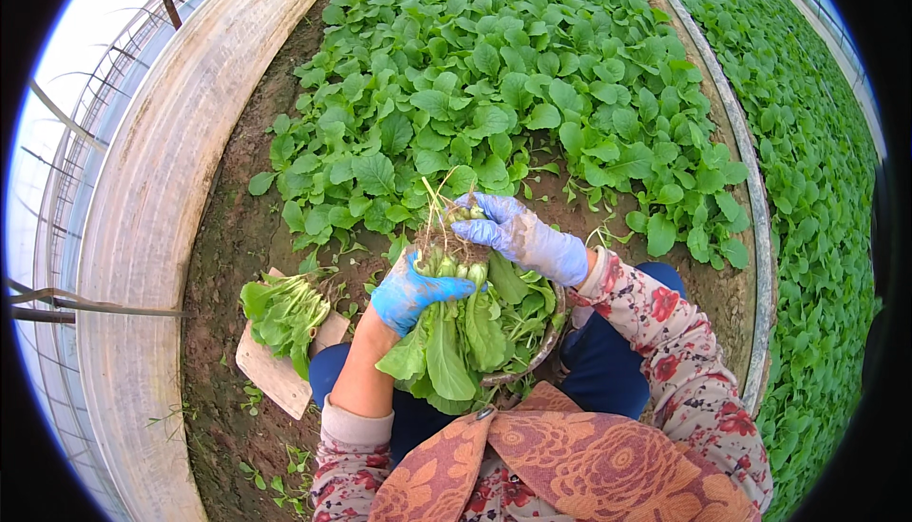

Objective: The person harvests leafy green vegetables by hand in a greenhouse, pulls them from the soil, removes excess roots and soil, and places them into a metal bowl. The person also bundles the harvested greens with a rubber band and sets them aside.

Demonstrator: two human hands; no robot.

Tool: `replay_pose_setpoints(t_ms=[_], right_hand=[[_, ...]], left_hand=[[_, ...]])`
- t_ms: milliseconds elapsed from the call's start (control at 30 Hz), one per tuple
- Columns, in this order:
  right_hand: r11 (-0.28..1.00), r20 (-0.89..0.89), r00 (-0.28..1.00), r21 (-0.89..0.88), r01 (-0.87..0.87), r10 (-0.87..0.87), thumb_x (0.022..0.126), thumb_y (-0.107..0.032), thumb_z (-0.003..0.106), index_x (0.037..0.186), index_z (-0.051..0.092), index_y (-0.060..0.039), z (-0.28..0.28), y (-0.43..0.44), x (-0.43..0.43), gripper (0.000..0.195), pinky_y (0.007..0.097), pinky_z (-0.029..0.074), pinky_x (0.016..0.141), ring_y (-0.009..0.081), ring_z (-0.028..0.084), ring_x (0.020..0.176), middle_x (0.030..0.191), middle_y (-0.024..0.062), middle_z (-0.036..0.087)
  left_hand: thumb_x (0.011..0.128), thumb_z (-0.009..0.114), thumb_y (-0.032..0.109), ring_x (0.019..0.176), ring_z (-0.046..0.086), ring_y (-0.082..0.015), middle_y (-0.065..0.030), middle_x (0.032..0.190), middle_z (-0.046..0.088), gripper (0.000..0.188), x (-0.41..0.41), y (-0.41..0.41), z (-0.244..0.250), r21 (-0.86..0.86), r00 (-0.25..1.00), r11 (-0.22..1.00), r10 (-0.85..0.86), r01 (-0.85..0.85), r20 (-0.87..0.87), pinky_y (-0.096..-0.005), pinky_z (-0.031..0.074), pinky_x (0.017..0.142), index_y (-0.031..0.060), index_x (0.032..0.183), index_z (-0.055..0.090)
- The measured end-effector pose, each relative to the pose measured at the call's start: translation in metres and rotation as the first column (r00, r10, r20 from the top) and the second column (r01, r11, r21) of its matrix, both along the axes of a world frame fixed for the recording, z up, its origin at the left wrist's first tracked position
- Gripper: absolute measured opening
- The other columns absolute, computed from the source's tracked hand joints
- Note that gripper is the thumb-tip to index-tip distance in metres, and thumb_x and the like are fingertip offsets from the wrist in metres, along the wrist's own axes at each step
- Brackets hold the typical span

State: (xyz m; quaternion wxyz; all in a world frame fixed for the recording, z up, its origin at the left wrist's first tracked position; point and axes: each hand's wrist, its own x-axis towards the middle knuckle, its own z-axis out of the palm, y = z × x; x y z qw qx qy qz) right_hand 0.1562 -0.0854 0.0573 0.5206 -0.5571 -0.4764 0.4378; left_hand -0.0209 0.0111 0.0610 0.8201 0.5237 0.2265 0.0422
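My left hand (419, 292), in a blue glove, grips a bunch of leafy greens (450, 351). Their leaves hang down toward me, and the pale stem bases and soil-covered roots point away. Just beyond it, my right hand (516, 231), in a soiled lavender-blue glove, closes its thumb and fingers on stem bases with thin roots (456, 214). Below the hands, a round container (554, 337) holds more loose greens, and the bunch partly hides it. Another bunch of greens (285, 312) lies on a flat tan board (274, 372) at the left.
A dense bed of leafy plants (484, 87) grows in front of me. A pale edging strip (734, 102) separates it from a second planted bed (819, 237) on the right. Bare soil (235, 251) and a plastic-sheet wall (142, 237) with metal poles (107, 308) border the left.
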Motion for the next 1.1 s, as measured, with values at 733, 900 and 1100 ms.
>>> replay_pose_setpoints(t_ms=[733, 900, 1100], right_hand=[[0.768, 0.466, 0.678, 0.596, 0.235, -0.569, 0.089, -0.006, 0.058, 0.127, 0.045, 0.007, -0.04, 0.022, -0.029, 0.043, 0.0433, 0.052, 0.074, 0.0411, 0.062, 0.086, 0.102, 0.0282, 0.061], [0.848, 0.516, 0.751, 0.519, 0.11, -0.413, 0.086, 0.001, 0.053, 0.142, 0.022, 0.0045, -0.038, 0.021, -0.02, 0.064, 0.0399, 0.047, 0.09, 0.0401, 0.055, 0.11, 0.127, 0.0276, 0.049], [0.883, 0.54, 0.8, 0.469, -0.026, -0.263, 0.078, 0.008, 0.046, 0.148, 0.006, 0.0027, -0.034, 0.016, -0.017, 0.081, 0.0375, 0.037, 0.104, 0.0387, 0.046, 0.126, 0.142, 0.0271, 0.035]], left_hand=[[0.076, 0.072, -0.005, 0.087, 0.065, -0.0134, -0.0072, 0.101, 0.068, 0.036, 0.034, 0.0, -0.016, 0.138, 0.735, 0.739, 0.596, -0.66, 0.323, -0.0272, 0.052, 0.081, -0.0016, 0.11, 0.061], [0.076, 0.073, -0.003, 0.087, 0.064, -0.0128, -0.0062, 0.101, 0.067, 0.035, 0.031, -0.002, -0.012, 0.162, 0.775, 0.773, 0.551, -0.614, 0.309, -0.0262, 0.052, 0.079, -0.0009, 0.109, 0.061], [0.073, 0.076, -0.003, 0.093, 0.064, -0.0141, -0.0075, 0.104, 0.067, 0.043, 0.029, -0.002, -0.021, 0.237, 0.73, 0.697, 0.595, -0.677, 0.336, -0.028, 0.051, 0.084, -0.0015, 0.112, 0.059]])
